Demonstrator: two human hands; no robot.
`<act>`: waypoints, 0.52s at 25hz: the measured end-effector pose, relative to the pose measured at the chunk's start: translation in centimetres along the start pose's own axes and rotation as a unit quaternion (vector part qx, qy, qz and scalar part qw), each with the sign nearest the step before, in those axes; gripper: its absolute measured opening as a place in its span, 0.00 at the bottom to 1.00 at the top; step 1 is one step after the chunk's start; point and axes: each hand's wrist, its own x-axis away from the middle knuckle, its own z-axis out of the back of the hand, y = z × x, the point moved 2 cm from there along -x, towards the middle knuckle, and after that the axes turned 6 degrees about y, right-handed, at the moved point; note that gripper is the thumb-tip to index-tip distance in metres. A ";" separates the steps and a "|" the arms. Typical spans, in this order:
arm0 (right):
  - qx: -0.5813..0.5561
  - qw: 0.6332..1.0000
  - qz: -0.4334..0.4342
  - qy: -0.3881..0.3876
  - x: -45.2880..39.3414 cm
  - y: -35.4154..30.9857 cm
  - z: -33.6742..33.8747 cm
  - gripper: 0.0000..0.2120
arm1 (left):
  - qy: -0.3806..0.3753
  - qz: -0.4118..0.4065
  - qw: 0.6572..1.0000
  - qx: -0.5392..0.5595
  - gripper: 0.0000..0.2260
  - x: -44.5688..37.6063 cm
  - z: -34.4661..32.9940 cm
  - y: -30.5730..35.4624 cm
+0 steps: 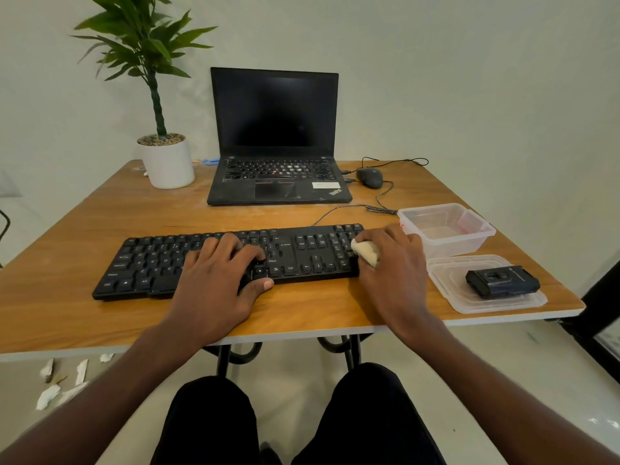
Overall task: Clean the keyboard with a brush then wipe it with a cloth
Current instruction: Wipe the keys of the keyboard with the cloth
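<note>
Wood-grain tabletop (pixel 100 229) runs out ahead of my knees, its near edge just above my lap, and the black keyboard (pixel 208 260) lies across it close to that edge. Nearest me, my left hand (pixel 218 280) lies flat over the middle keys, fingers spread and relaxed, thumb resting on the front lip; it pinches nothing and, I judge, simply pins the board down. My right hand (pixel 392 263) sits at the number-pad end with its fingers curled round a small wad of pale cloth (pixel 365 252), pressed against the keys there. The cloth looks soft and light, so it should bunch and slip unless I keep it balled tight in my fingertips. The keyboard is a stiff, light plastic slab that I expect will skate on smooth wood, and its keycaps could snag or pop; best held from above or by the front edge, not by the keys. No brush shows anywhere I can make out. Just beyond my right hand stand a clear plastic tub (pixel 446 229) and its lid (pixel 486 300), the lid carrying a small black device (pixel 503 281). Farther back are the open laptop (pixel 275 135), a wired mouse (pixel 369 177) and a potted plant (pixel 164 156) before the pale wall.
</note>
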 end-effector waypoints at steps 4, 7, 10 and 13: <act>-0.036 0.992 0.106 -0.060 0.4 -1.3 -0.9 0.18 | 0.027 -0.005 1.000 -0.006 0.24 0.0 0.2 0.7; -0.075 0.988 0.113 -0.067 -0.1 -1.8 -0.8 0.22 | 0.036 -0.011 0.998 0.041 0.22 -0.8 0.2 2.6; -0.091 0.983 0.130 -0.092 -0.5 -1.6 -0.5 0.20 | 0.005 -0.031 0.997 0.069 0.20 -1.6 -1.0 4.9; -0.057 0.979 0.153 -0.120 -0.3 -1.4 -0.5 0.18 | -0.021 -0.048 0.996 0.069 0.19 -2.0 -2.2 5.2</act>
